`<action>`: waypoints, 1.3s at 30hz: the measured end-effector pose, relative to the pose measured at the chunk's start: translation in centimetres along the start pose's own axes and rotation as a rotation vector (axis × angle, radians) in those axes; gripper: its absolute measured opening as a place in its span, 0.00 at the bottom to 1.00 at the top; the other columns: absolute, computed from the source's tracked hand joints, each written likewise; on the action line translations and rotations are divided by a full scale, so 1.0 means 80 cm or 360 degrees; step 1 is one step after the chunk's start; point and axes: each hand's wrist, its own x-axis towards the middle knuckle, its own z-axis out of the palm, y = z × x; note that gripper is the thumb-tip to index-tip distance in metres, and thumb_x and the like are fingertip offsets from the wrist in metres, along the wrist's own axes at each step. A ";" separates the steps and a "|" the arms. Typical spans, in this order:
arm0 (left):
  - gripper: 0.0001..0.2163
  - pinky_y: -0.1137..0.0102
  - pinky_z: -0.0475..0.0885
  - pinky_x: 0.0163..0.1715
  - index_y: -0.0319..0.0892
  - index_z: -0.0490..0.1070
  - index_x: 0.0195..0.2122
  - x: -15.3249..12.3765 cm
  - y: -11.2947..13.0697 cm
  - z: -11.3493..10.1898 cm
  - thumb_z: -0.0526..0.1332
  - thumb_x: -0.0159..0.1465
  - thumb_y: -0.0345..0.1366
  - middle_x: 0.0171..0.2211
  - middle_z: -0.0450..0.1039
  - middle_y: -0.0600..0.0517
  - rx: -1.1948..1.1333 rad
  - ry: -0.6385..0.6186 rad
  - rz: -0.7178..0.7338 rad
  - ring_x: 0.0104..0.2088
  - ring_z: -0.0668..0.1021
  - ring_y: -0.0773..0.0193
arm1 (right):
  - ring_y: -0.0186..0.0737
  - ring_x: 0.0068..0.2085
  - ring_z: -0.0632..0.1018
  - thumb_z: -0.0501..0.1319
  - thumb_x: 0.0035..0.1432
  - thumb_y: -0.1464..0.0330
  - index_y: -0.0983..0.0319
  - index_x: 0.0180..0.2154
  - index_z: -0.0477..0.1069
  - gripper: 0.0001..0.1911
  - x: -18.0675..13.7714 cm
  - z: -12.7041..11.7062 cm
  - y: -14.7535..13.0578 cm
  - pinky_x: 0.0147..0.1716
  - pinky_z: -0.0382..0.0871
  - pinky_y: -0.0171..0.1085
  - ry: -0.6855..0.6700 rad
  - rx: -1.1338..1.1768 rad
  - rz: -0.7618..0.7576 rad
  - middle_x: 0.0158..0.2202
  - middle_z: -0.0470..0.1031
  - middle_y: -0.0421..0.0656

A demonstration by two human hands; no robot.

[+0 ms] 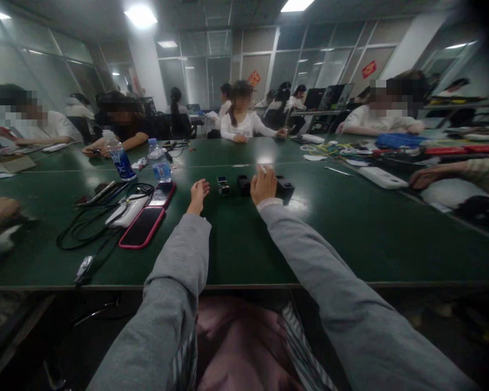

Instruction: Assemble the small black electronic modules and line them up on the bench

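My left hand [199, 196] is held over the green table, fingers loosely stretched towards the right, with nothing in it. Just right of it sits a small silver-and-black device [223, 186], apart from the hand. Beside that device stands a small black box-shaped object [243, 185]. My right hand [263, 185] is between this box and a larger black block [285, 188], its back towards me and the fingers slightly bent and apart. It partly covers the larger block; whether it touches it I cannot tell. No held object shows in it.
On the left lie a pink-edged phone [142, 228], another phone [163, 194], a white power bank [128, 210] and black cables [67, 233]. Two bottles [160, 161] stand behind them. A white power strip [383, 178] and tangled wires [342, 149] lie right. Other people sit around the table [244, 260].
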 end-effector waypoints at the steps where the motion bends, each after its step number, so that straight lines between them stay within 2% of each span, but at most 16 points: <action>1: 0.11 0.74 0.72 0.38 0.42 0.72 0.44 0.001 -0.001 0.000 0.51 0.70 0.35 0.42 0.77 0.49 0.0016 -0.0009 0.0009 0.33 0.78 0.70 | 0.55 0.64 0.59 0.44 0.68 0.65 0.67 0.67 0.54 0.29 0.003 -0.001 0.018 0.60 0.57 0.55 0.0012 -0.0029 0.0066 0.64 0.56 0.57; 3: 0.11 0.74 0.72 0.37 0.42 0.72 0.45 0.001 -0.002 -0.001 0.50 0.70 0.36 0.42 0.77 0.49 0.0045 -0.0020 0.0024 0.33 0.78 0.70 | 0.55 0.63 0.60 0.45 0.68 0.62 0.68 0.66 0.54 0.30 0.005 0.001 0.050 0.60 0.58 0.54 -0.0077 -0.0078 0.0124 0.64 0.57 0.58; 5: 0.12 0.74 0.72 0.36 0.42 0.72 0.45 0.002 -0.003 -0.001 0.49 0.71 0.36 0.42 0.77 0.48 0.0069 -0.0030 0.0032 0.33 0.78 0.70 | 0.55 0.63 0.61 0.47 0.67 0.59 0.68 0.65 0.56 0.31 0.002 0.009 0.069 0.61 0.58 0.52 -0.0271 -0.0131 0.0098 0.64 0.57 0.58; 7: 0.12 0.74 0.72 0.36 0.42 0.72 0.45 0.003 -0.004 -0.001 0.49 0.71 0.36 0.42 0.77 0.48 0.0080 -0.0039 0.0035 0.33 0.78 0.70 | 0.54 0.63 0.62 0.51 0.65 0.59 0.69 0.65 0.58 0.32 -0.003 0.019 0.077 0.61 0.59 0.50 -0.0450 -0.0181 0.0058 0.65 0.55 0.57; 9: 0.12 0.73 0.72 0.36 0.41 0.72 0.45 0.003 -0.003 -0.001 0.49 0.71 0.35 0.43 0.77 0.48 0.0080 -0.0040 0.0035 0.32 0.78 0.70 | 0.53 0.62 0.64 0.53 0.63 0.62 0.68 0.64 0.57 0.31 -0.006 0.026 0.077 0.59 0.62 0.48 -0.0538 -0.0213 0.0042 0.66 0.54 0.57; 12: 0.12 0.73 0.72 0.35 0.41 0.72 0.46 0.002 -0.002 -0.001 0.49 0.71 0.35 0.43 0.77 0.47 0.0076 -0.0035 0.0029 0.32 0.78 0.70 | 0.53 0.58 0.67 0.56 0.61 0.64 0.67 0.61 0.61 0.28 -0.005 0.029 0.073 0.55 0.66 0.47 -0.0530 -0.0224 0.0064 0.63 0.57 0.57; 15: 0.13 0.74 0.71 0.35 0.41 0.72 0.46 0.000 -0.001 0.000 0.49 0.71 0.36 0.42 0.77 0.48 0.0080 -0.0035 0.0020 0.32 0.78 0.70 | 0.54 0.58 0.66 0.58 0.59 0.63 0.68 0.56 0.63 0.26 -0.003 0.028 0.070 0.54 0.66 0.47 -0.0445 -0.0220 0.0115 0.59 0.60 0.58; 18: 0.13 0.74 0.71 0.35 0.41 0.72 0.46 -0.002 0.000 0.000 0.49 0.71 0.36 0.42 0.77 0.48 0.0088 -0.0037 0.0013 0.32 0.78 0.70 | 0.54 0.57 0.67 0.59 0.60 0.60 0.68 0.62 0.55 0.33 -0.001 0.028 0.069 0.54 0.66 0.46 -0.0445 -0.0201 0.0179 0.58 0.59 0.58; 21: 0.13 0.74 0.72 0.35 0.41 0.72 0.45 -0.004 0.001 0.001 0.49 0.71 0.36 0.41 0.77 0.48 0.0083 -0.0047 0.0022 0.31 0.78 0.71 | 0.54 0.54 0.71 0.56 0.64 0.58 0.64 0.68 0.45 0.38 0.002 0.028 0.066 0.50 0.69 0.46 -0.0596 -0.0232 0.0248 0.57 0.60 0.59; 25: 0.13 0.73 0.72 0.36 0.41 0.72 0.45 -0.004 0.001 0.001 0.49 0.71 0.36 0.41 0.78 0.48 0.0053 -0.0067 0.0035 0.30 0.78 0.71 | 0.54 0.50 0.75 0.52 0.66 0.61 0.61 0.69 0.47 0.34 0.003 0.022 0.059 0.46 0.71 0.46 -0.0712 -0.0297 0.0274 0.55 0.64 0.57; 29: 0.13 0.73 0.72 0.36 0.41 0.72 0.45 -0.002 0.000 -0.001 0.49 0.71 0.36 0.40 0.78 0.48 0.0038 -0.0064 0.0021 0.30 0.78 0.71 | 0.54 0.49 0.76 0.54 0.64 0.60 0.59 0.67 0.53 0.32 -0.011 0.001 0.062 0.47 0.71 0.48 -0.0744 -0.0260 0.0237 0.54 0.67 0.54; 34: 0.14 0.74 0.72 0.34 0.40 0.72 0.45 0.000 -0.001 -0.003 0.48 0.72 0.36 0.39 0.78 0.48 0.0001 -0.0061 -0.0005 0.29 0.78 0.71 | 0.52 0.50 0.75 0.58 0.60 0.55 0.63 0.62 0.59 0.33 -0.060 -0.052 0.088 0.51 0.71 0.47 -0.0733 -0.0069 -0.0043 0.53 0.69 0.54; 37: 0.14 0.74 0.71 0.34 0.41 0.72 0.45 -0.001 0.000 -0.002 0.47 0.72 0.36 0.39 0.78 0.48 0.0021 -0.0054 -0.0026 0.29 0.78 0.71 | 0.49 0.43 0.78 0.58 0.58 0.55 0.63 0.61 0.59 0.33 -0.095 -0.089 0.128 0.45 0.74 0.47 -0.0768 0.0074 -0.0135 0.54 0.70 0.54; 39: 0.14 0.74 0.71 0.34 0.40 0.72 0.44 -0.002 0.001 -0.002 0.47 0.72 0.36 0.39 0.78 0.48 0.0029 -0.0055 -0.0024 0.29 0.77 0.71 | 0.49 0.41 0.79 0.59 0.57 0.56 0.60 0.61 0.60 0.32 -0.110 -0.114 0.174 0.43 0.75 0.47 -0.0786 0.0167 -0.0129 0.53 0.72 0.51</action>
